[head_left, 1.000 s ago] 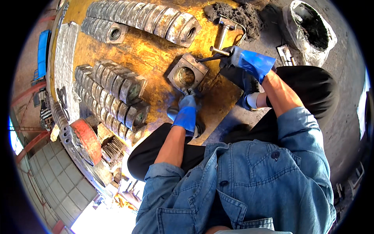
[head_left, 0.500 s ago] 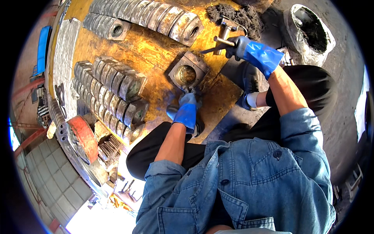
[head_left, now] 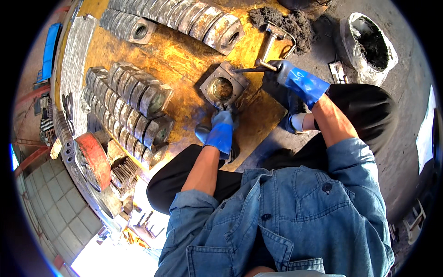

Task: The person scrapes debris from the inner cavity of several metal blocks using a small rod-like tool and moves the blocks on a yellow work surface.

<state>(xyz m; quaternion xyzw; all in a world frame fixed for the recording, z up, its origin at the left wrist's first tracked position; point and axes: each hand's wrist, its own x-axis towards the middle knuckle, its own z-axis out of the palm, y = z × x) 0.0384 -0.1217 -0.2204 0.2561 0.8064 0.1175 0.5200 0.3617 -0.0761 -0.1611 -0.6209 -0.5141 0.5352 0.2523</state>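
A square metal block with a large round opening lies on the yellow-brown tabletop in front of me. My left hand, in a blue glove with dark fingers, grips the block's near edge; its fingertips are partly hidden. To the right of the block, my gloved right hand is closed on a metal tool with a dark shaft and a short lighter bar near the fist. The shaft's tip is at the block's right upper side; whether it touches is unclear. A T-shaped metal piece lies just beyond this hand.
Rows of similar metal blocks stand at the left, with more rows at the far side. A dark heap of shavings lies far right, near a white sack of dark material. A red round part stands lower left.
My right hand has moved slightly down, bringing the tool's shaft level and toward the block. The left hand and the block have stayed in place.
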